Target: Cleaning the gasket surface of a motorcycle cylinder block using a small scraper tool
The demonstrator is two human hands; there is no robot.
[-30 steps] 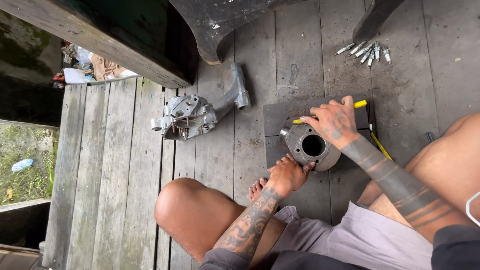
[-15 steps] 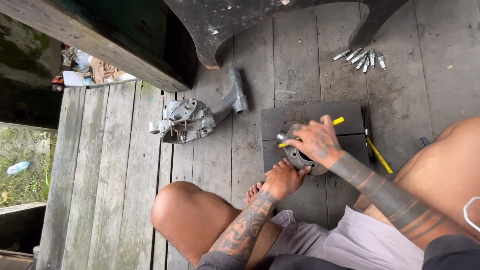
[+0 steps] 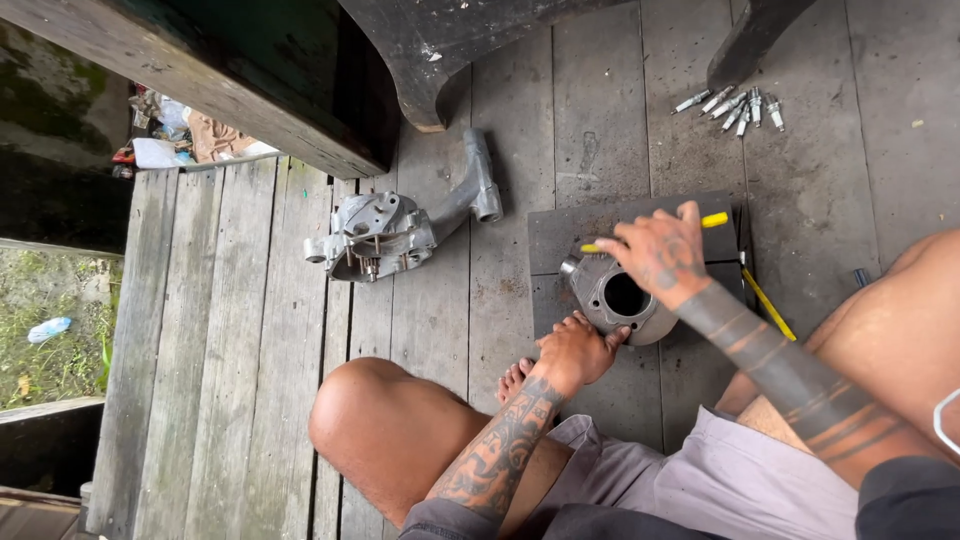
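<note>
We steady a metal cylinder (image 3: 622, 296) on the dark board (image 3: 560, 228).
Our left hand (image 3: 575, 350) cups its near rim, fingers curled; our right hand (image 3: 655, 255) arches over its top, pinching a yellow-handled tool (image 3: 714, 219).

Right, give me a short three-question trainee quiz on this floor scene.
1. True or false: the left hand touches the metal cylinder part.
2. What does the right hand hold over that part? A) a yellow-handled tool B) a hammer C) a rag
3. Fill in: the spark plugs lie on the wooden ____.

Key: 1 true; 2 A; 3 floor.
</note>
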